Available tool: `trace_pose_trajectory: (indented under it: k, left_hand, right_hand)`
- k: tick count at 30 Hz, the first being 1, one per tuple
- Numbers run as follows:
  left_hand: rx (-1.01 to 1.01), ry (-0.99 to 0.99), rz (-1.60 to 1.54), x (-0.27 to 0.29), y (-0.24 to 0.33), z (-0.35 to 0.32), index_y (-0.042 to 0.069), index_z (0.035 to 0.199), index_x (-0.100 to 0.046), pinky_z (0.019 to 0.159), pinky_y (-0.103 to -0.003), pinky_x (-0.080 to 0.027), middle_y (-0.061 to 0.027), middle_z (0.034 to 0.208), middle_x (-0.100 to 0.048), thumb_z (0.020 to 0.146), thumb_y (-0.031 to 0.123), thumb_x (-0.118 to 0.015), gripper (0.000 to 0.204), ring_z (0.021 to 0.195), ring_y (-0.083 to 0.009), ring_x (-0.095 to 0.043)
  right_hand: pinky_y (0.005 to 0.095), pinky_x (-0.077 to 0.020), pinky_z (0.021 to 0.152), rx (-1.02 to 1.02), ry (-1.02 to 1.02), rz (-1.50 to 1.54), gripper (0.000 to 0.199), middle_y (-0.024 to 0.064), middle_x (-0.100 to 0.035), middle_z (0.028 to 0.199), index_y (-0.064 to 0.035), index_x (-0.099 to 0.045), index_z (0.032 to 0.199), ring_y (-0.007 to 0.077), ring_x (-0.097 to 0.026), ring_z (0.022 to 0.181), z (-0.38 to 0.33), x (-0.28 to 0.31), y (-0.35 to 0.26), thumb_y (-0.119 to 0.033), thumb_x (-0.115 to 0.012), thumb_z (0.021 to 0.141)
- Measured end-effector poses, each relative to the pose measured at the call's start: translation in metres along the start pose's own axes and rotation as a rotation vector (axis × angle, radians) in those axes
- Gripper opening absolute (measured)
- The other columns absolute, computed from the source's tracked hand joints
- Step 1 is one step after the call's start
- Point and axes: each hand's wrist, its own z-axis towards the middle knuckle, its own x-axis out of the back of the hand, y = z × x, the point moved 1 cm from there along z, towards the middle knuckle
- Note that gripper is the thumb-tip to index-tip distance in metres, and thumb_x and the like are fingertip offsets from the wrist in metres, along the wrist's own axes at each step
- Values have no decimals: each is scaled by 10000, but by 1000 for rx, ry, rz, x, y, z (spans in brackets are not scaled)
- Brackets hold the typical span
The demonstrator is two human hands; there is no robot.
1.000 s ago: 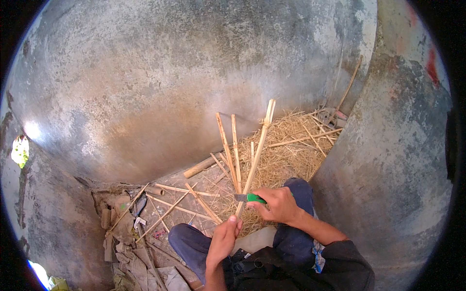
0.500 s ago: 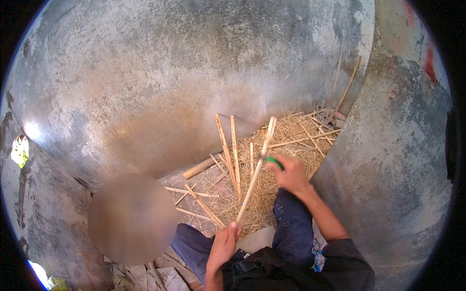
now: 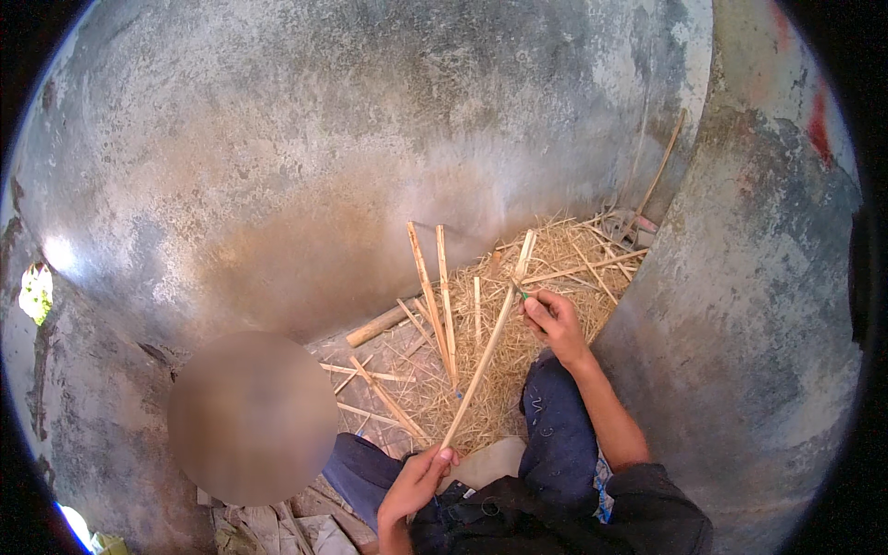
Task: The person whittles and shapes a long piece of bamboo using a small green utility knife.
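Note:
My left hand [image 3: 423, 479] is closed round the near end of a long pale wooden stick [image 3: 483, 366], which slants up and away to the right. My right hand [image 3: 555, 326] grips a small green-handled knife [image 3: 524, 295], mostly hidden by the fingers. Its short dark blade meets the stick below the far end. Under the stick lies a heap of straw-coloured shavings [image 3: 564, 250]. Two more pale sticks [image 3: 426, 296] lean against the wall, left of the one I hold.
A thick round pole [image 3: 377, 326] lies along the wall's foot, with several loose sticks [image 3: 388, 396] on the floor nearer me. Weathered concrete walls [image 3: 370, 120] close in ahead and at right. A thin stick [image 3: 661, 171] leans in the right corner. A blurred disc covers the lower left.
My right hand and the knife have moved slightly up and away along the stick. The left hand has dropped a little toward me, and the stick's far end has swung slightly right.

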Motion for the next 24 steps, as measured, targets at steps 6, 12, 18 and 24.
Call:
trace_pose_trajectory:
  k: [6, 12, 18, 24]
  left_hand:
    - [-21, 7, 45, 15, 0, 2, 20, 1049, -679, 719, -317, -456, -12, 799, -556, 1160, 432, -473, 474, 773, -139, -541]
    - [-87, 287, 345, 9, 5, -1, -16, 1028, -651, 690, -474, -508, -201, 766, -663, 1147, 379, -492, 442, 756, -395, -692]
    - [-52, 294, 452, 0, 13, 0, -3, 1031, -600, 672, -531, -497, -271, 789, -645, 1134, 347, -522, 372, 779, -503, -665]
    - [-56, 248, 495, -9, 21, 3, 16, 1125, -590, 675, -525, -497, -265, 781, -637, 1129, 338, -536, 327, 779, -501, -668]
  right_hand:
    - [226, -281, 475, 7, 8, 586, 295, -59, -452, 711, -93, -627, 994, 49, -403, 562, -15, 14, -17, -374, -615, 1085]
    - [248, -370, 549, 284, 433, -181, 321, -32, -500, 730, -70, -662, 1047, 79, -477, 604, -5, 43, -70, -390, -685, 1034]
    - [350, -555, 803, 132, 237, -630, 440, 118, -775, 981, -30, -688, 1260, 192, -726, 912, 4, 14, -58, -355, -778, 977]
    - [371, -558, 868, 71, 128, -573, 475, 121, -780, 986, 11, -735, 1230, 182, -723, 928, 7, 9, -15, -401, -761, 996]
